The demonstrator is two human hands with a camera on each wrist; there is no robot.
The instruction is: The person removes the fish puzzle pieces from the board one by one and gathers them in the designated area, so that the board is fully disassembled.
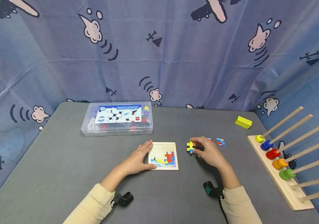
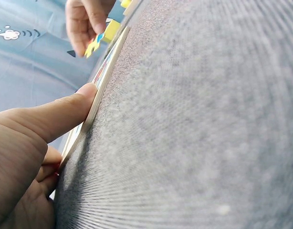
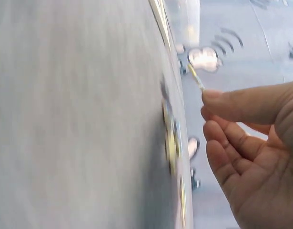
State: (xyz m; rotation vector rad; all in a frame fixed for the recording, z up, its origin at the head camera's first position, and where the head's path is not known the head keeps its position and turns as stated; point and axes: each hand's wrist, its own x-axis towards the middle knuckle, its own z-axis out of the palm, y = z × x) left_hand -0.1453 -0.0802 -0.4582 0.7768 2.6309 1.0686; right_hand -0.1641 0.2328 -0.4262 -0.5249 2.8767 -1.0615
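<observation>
My left hand [image 1: 135, 160] holds a small square wooden puzzle board [image 1: 162, 147] by its left side, thumb at the near edge and fingers at the far left corner. Coloured pieces fill the lower part of the board, and its upper part is bare wood. Right of the board, my right hand [image 1: 210, 154] pinches a yellow jigsaw piece [image 1: 190, 146] between thumb and fingers. The right wrist view shows this piece [image 3: 195, 76] edge-on, raised off the table. Loose jigsaw pieces [image 3: 171, 143] lie below that hand, partly hidden by it in the head view.
Behind the board lies a clear plastic case [image 1: 117, 132] with a molecule-model label. A yellow block [image 1: 243, 122] sits at the back right. Along the right edge is a wooden peg rack [image 1: 283, 183] with coloured rings. A patterned curtain [image 1: 159, 56] hangs behind the grey table [image 1: 64, 161].
</observation>
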